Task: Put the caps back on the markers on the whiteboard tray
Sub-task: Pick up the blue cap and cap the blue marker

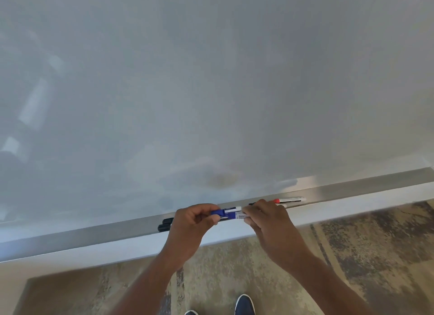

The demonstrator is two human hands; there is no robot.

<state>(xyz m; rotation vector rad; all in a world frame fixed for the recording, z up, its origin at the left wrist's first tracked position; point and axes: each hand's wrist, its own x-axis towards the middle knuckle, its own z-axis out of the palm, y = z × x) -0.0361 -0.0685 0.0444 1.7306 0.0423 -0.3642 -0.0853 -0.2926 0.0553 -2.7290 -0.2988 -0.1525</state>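
I hold a blue marker (231, 213) level just above the metal whiteboard tray (105, 232). My left hand (195, 220) pinches its blue cap (217, 213), which sits at the marker's left end. My right hand (267, 217) grips the white barrel at the other end. A red-capped marker (290, 200) lies in the tray just right of my right hand, with another marker partly hidden under it. Two black caps or marker ends (165, 224) lie in the tray left of my left hand.
The whiteboard (211, 91) fills the upper view, bare and glossy. A white ledge (94, 256) runs below the tray. Patterned floor (352, 256) and the tips of my shoes (244, 304) show at the bottom.
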